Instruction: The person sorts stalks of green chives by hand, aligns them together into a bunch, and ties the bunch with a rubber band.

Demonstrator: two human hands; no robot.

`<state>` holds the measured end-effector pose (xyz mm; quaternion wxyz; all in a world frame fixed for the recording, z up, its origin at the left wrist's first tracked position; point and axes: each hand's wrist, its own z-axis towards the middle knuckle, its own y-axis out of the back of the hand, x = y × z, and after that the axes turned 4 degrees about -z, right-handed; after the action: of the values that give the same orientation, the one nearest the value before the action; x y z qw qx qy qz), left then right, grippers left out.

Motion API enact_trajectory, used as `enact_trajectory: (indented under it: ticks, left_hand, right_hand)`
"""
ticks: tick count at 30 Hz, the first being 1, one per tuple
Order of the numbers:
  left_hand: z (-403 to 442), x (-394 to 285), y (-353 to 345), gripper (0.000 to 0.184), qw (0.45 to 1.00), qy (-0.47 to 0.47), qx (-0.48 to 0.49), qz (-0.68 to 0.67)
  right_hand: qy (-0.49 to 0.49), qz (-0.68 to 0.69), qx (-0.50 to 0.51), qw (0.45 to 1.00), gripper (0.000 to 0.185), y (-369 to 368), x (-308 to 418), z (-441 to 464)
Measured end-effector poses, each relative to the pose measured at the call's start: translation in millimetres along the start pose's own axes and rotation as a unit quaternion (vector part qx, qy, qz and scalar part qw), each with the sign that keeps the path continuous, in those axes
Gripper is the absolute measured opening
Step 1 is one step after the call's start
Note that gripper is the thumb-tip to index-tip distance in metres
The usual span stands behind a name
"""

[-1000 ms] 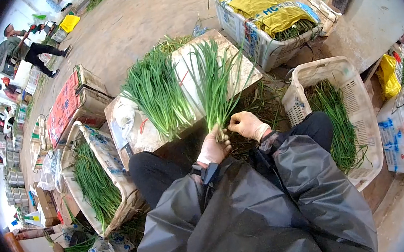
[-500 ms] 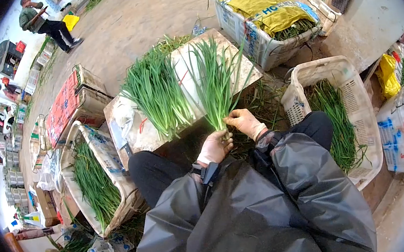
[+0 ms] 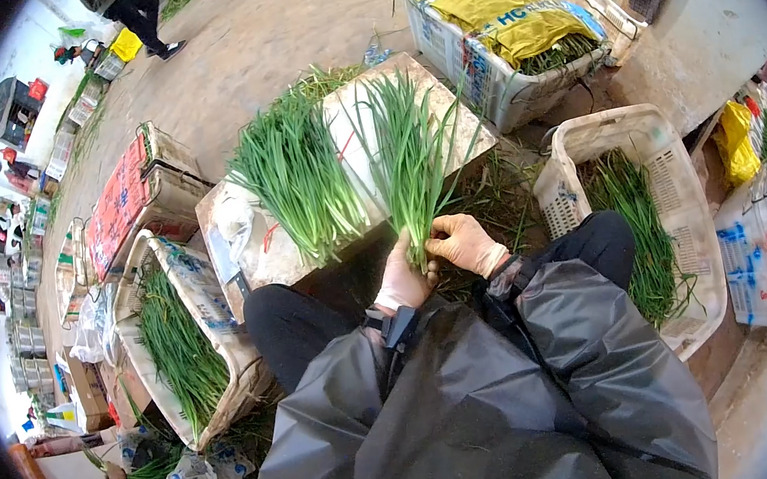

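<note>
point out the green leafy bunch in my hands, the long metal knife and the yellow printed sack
green leafy bunch [image 3: 410, 172], head view, middle of the leaves
long metal knife [image 3: 224, 259], head view, blade
yellow printed sack [image 3: 492, 11], head view, middle of its upper face

Desk [image 3: 469, 138]: main gap is the right corner, past the held bunch [image 3: 406, 161]; its leaf tips fan into that gap. Narrow lane between held bunch and laid greens [image 3: 297, 183], red tie [image 3: 346, 146] in it. Small bare patch at near edge, left of laid greens. Left edge blocked by clear bag [image 3: 232, 221] and knife [image 3: 234, 273]. Near side: left hand [image 3: 405, 277] and right hand [image 3: 467, 244] close off the middle, knees flank them. Right knee [image 3: 597, 242] obstructs low reach to right crate [image 3: 708, 269]; high pass is open.
</note>
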<state>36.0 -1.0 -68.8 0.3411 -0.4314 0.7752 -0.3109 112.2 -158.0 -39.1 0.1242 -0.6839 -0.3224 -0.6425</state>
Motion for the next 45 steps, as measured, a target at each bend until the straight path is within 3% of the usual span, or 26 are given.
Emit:
enact_trajectory:
  ticks: [2,5,8,12,22,24,26,28,29,30,32,33,34,36,37,41,44,45]
  left_hand:
    - [4.9,2.0,0.3,0.029,0.999,-0.002,-0.036,0.012]
    - [12.4,4.1,8.9,0.028,0.998,-0.036,-0.041,0.041]
    - [28.0,4.0,26.0,0.028,0.997,-0.064,-0.001,0.051]
    - [17.6,-1.1,9.5,0.029,0.997,-0.066,-0.019,0.040]
    - [13.1,-4.6,4.0,0.020,0.996,-0.084,-0.029,0.021]
    - [14.8,-4.9,3.5,0.020,0.994,-0.079,-0.073,0.017]
    - [20.6,-6.9,12.7,0.018,0.996,-0.068,-0.054,0.019]
    - [25.2,-6.4,20.5,0.018,0.997,-0.063,-0.018,0.028]
    - [23.9,-5.2,20.0,0.018,0.997,-0.069,-0.020,0.040]
    - [22.1,-4.2,18.6,0.018,0.996,-0.075,-0.022,0.053]
    - [23.0,-5.1,14.1,0.019,0.994,-0.082,-0.011,0.071]
    - [22.8,-4.3,15.0,0.020,0.994,-0.082,-0.003,0.075]
    - [22.4,-2.7,16.7,0.021,0.993,-0.082,0.005,0.079]
    - [26.5,-0.1,20.6,0.022,0.994,-0.078,0.015,0.073]
    - [28.3,0.5,21.5,0.022,0.994,-0.076,0.021,0.071]
    - [25.1,0.1,18.6,0.024,0.994,-0.082,0.030,0.071]
    - [25.1,-0.8,18.9,0.024,0.997,-0.062,0.013,0.047]
    - [23.5,0.1,14.3,0.026,0.999,-0.048,0.004,0.023]
  right_hand:
    - [0.041,-0.060,-0.015,0.997,0.016,1.4,3.1,-0.9]
    - [0.020,-0.059,0.029,0.998,0.028,5.7,8.8,-3.2]
    - [0.080,-0.070,0.040,0.993,0.027,6.5,10.8,-6.2]
    - [0.084,-0.065,0.052,0.993,0.026,12.5,10.4,-6.5]
    - [0.036,0.150,0.017,0.988,0.017,38.6,32.5,-13.6]
    - [0.043,0.241,-0.055,0.968,0.014,56.4,38.6,-15.3]
    - [0.070,0.291,-0.133,0.945,0.013,74.3,29.1,-5.1]
    - [-0.076,0.185,-0.247,0.948,0.019,91.2,-1.7,-0.1]
    - [-0.065,-0.068,-0.240,0.966,0.030,101.7,-33.7,5.6]
    - [-0.027,-0.268,-0.283,0.921,0.039,92.6,-35.8,-0.7]
    - [-0.051,-0.201,-0.113,0.972,0.039,78.0,-35.7,-3.0]
    - [-0.153,-0.091,-0.004,0.984,0.042,66.8,-5.1,-9.8]
    - [-0.252,0.024,0.106,0.962,0.045,54.7,28.2,-17.1]
    - [-0.178,0.038,0.168,0.969,0.041,33.7,19.5,-16.1]
    - [-0.199,0.058,0.146,0.967,0.031,26.8,16.4,-15.5]
    - [-0.127,0.115,0.145,0.974,0.022,29.1,0.1,-8.7]
    - [-0.122,0.004,0.109,0.987,0.022,30.5,-11.4,-2.2]
    - [-0.028,-0.127,0.069,0.989,0.031,27.8,-8.2,-1.7]
